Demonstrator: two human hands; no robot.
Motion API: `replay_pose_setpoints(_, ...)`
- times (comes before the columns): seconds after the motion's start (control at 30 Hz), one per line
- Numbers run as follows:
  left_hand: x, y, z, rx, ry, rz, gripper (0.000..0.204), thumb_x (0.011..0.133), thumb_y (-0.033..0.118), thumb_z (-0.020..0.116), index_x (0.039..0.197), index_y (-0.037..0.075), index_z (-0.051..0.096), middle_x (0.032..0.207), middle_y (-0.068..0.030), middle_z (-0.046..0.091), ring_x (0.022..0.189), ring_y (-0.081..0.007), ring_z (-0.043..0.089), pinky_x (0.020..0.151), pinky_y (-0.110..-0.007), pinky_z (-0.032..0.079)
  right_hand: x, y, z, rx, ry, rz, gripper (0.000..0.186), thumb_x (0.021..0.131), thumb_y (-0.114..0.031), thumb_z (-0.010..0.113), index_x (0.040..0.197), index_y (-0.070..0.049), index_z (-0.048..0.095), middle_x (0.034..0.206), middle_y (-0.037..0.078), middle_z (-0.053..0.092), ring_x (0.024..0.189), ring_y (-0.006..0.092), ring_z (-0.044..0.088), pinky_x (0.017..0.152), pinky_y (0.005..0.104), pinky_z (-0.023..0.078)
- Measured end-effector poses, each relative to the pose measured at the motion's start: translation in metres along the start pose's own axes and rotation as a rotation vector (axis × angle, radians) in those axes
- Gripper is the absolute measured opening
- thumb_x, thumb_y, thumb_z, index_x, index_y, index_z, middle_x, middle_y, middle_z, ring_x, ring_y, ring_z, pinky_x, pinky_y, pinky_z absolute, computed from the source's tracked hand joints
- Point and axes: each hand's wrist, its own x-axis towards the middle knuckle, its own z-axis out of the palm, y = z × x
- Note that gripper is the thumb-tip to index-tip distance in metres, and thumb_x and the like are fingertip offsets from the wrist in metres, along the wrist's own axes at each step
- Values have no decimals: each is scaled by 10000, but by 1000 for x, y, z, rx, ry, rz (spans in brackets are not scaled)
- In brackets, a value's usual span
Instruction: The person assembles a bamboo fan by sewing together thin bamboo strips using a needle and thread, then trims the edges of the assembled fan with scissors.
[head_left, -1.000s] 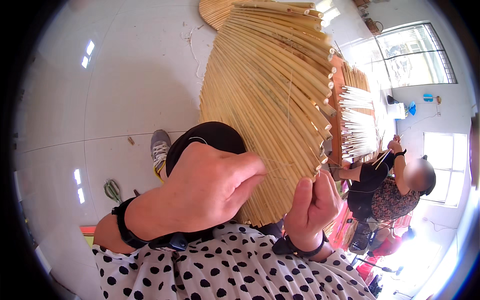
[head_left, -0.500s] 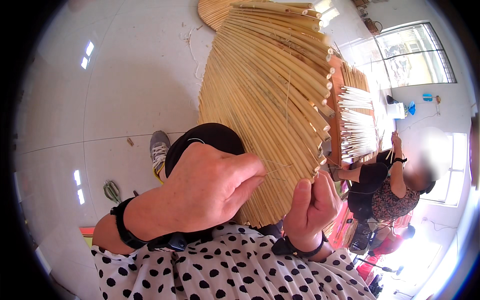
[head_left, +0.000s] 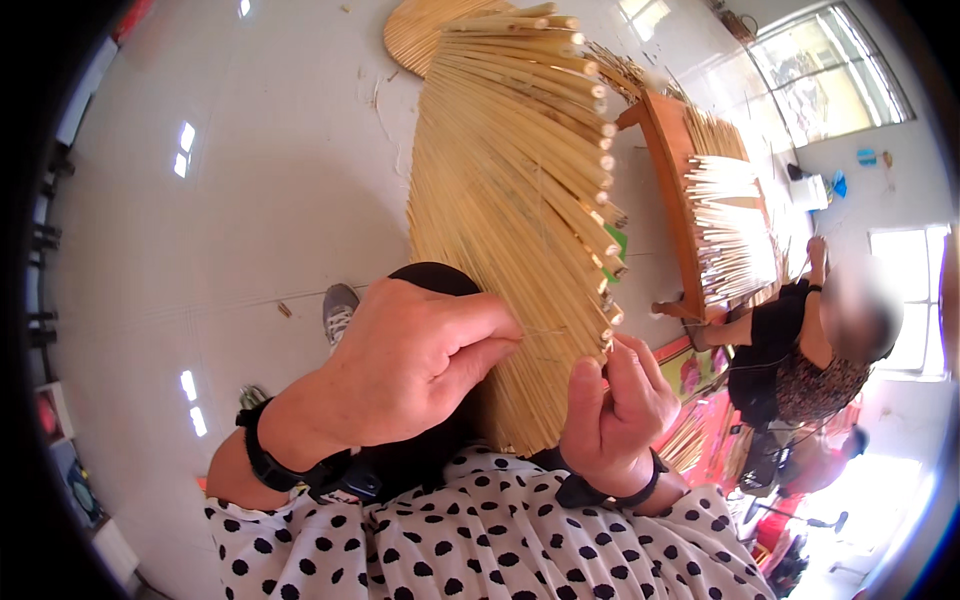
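Observation:
A fan-shaped mat of straw-coloured reed stalks stretches away from my lap, its thick cut ends along the right edge. Over its near left part, my left hand is closed in a pinch on a thin pale thread, which runs rightward across the stalks. My right hand is at the near right edge, thumb toward the mat's face and curled fingers by the lowest stalk ends, apparently gripping that edge. What lies between its fingertips is too small to make out clearly.
Right of the mat stands a low orange-brown wooden bench bearing rows of pale stalks. A seated co-worker handles stalks beyond it. Another round slatted piece lies on the tiled floor at the top. Scissors lie at lower left.
The view has shifted, so the mat's far end shows further left and more of the bench appears. My left hand keeps its pinch; my right thumb has drawn slightly back from the stalk ends.

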Motion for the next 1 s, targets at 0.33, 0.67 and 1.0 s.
replay_pose_setpoints(0.33,0,25,-4,63,-23,-252,135,813,-38,681,929,27,702,692,-85,671,544,-153,626,500,-243,458,-1,11,15,341,166,0,364,724,-125,769,999,83,651,793,128,641,582,214,616,494,283,496)
replay_pose_setpoints(0.67,-4,31,-1,167,-26,-299,192,787,-77,663,953,7,710,684,-98,675,531,-134,599,492,-230,429,-15,36,22,599,144,-63,539,699,-214,796,1097,101,615,904,170,608,693,261,618,567,314,524)
replay_pose_setpoints(1.0,-8,44,11,383,51,-312,107,783,-32,704,886,-11,686,699,-107,674,543,-169,619,520,-249,464,-18,54,39,763,181,-152,654,762,-382,770,1144,121,602,909,180,614,676,244,601,553,312,501)
